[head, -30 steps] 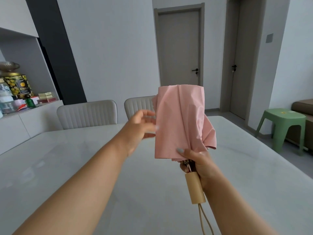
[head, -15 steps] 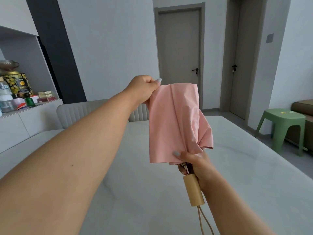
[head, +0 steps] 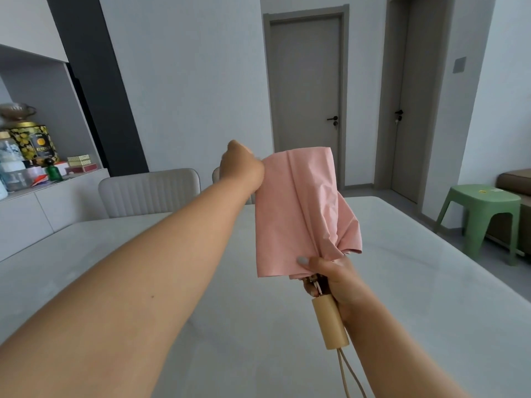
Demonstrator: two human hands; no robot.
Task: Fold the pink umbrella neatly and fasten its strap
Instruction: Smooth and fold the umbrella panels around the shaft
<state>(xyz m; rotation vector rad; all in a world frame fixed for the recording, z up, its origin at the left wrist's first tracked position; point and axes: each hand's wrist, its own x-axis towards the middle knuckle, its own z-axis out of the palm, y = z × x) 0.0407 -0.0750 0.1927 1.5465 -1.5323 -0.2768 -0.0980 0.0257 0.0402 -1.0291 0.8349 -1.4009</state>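
Since half a second ago the left hand (head: pixel 242 168) has slid from the top corner of the canopy a little down its left edge, and a second ago it was open beside the cloth, so it has closed onto the fabric meanwhile; the right hand (head: pixel 333 275) has stayed where it was. In the head view the pink umbrella (head: pixel 301 214) is held upright in the air above the table (head: pixel 416 282), not touching it, canopy uppermost and handle pointing down toward the person; the left hand, seen from its back with the arm stretched forward, is clenched on the upper left edge of the pink cloth, though the fingertips themselves are hidden behind the hand; the right hand grips the gathered lower end of the canopy just above the wooden handle (head: pixel 330 323), its thumb pressed flat on the fabric; the cloth hangs as a broad flat panel with a long crease down the middle and a bunched flap sticking out at the lower right; a beige wrist cord (head: pixel 349 374) dangles from the base of the handle toward the bottom edge; the fastening strap cannot be made out. Beyond the table stand two pale padded chairs (head: pixel 149 192); to the right a green stool (head: pixel 482 214) sits on the floor; at the left a shelf (head: pixel 51 182) carries tins and bottles; two grey doors (head: pixel 306 96) stand closed in the far wall.
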